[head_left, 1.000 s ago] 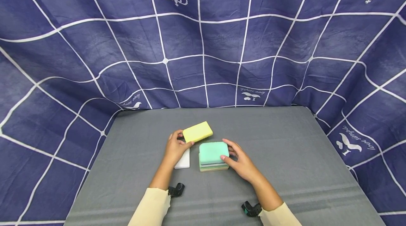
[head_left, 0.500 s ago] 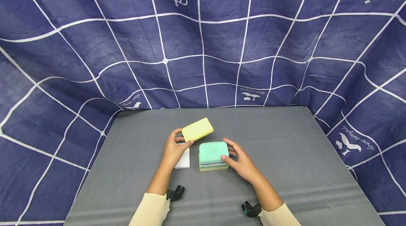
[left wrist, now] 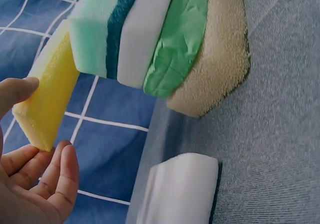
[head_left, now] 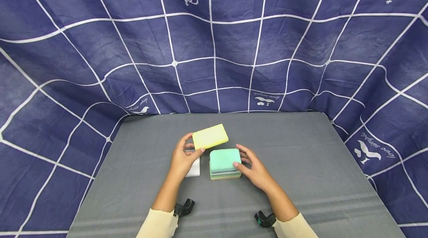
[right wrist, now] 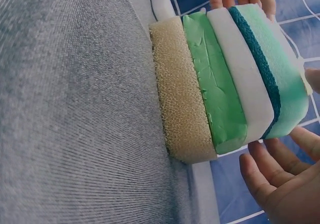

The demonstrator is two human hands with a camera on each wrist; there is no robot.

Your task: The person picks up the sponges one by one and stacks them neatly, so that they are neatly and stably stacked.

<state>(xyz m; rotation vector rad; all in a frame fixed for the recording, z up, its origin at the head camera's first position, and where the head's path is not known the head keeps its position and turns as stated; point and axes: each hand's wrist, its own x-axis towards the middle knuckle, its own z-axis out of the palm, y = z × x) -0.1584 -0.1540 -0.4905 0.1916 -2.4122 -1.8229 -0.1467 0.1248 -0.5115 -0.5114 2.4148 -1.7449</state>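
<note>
My left hand (head_left: 183, 158) pinches a yellow sponge (head_left: 210, 136) between thumb and fingers, tilted and raised behind the stack's left side. At the stack's right side, my right hand (head_left: 255, 171) lies with loosely bent fingers, thumb at the edge of the mint-green sponge (head_left: 225, 159) on top. That sponge has a dark teal scouring layer (right wrist: 257, 68). Below it come a white sponge (right wrist: 242, 73), a bright green wrinkled block (right wrist: 215, 78) and, at the bottom, a coarse beige sponge (right wrist: 180, 88) on the table.
A separate white block (left wrist: 182, 189) lies on the table left of the stack, partly hidden by my left hand in the head view. The grey cloth-covered table (head_left: 284, 145) backs onto a blue curtain (head_left: 234, 41) with a white grid, which also hangs at both sides.
My left hand has lifted the yellow sponge slightly and shifted it a little to the right. My right hand and the stack have barely moved.
</note>
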